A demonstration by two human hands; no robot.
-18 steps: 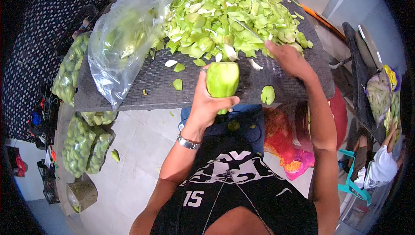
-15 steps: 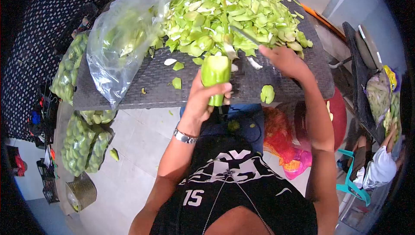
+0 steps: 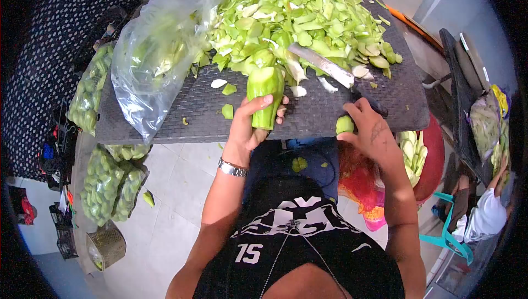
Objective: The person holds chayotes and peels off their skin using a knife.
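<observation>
My left hand [image 3: 248, 121] is wrapped round a pale green, ridged vegetable [image 3: 265, 98] that looks like a chayote, upright with a flat cut top. Over the table's front edge, my right hand [image 3: 374, 134] has its thumb and fingers curled round a small green slice [image 3: 345, 125]. A knife [image 3: 324, 67] lies on the table, its dark handle just beyond the right fingertips. Behind both hands a large heap of green peelings and slices [image 3: 308, 13] covers the back of the dark woven tabletop [image 3: 187, 90].
A clear plastic bag [image 3: 146, 79] with green contents lies on the table's left. Filled bags of green vegetables [image 3: 102, 183] stand on the floor at left. A red tub [image 3: 434, 156] holds pale pieces at right. Another person in a white shirt [image 3: 487, 214] is at far right.
My right hand has let go of the knife, leaving it on the table, and has come down to the green slice. My left hand still holds the vegetable, shifted slightly left.
</observation>
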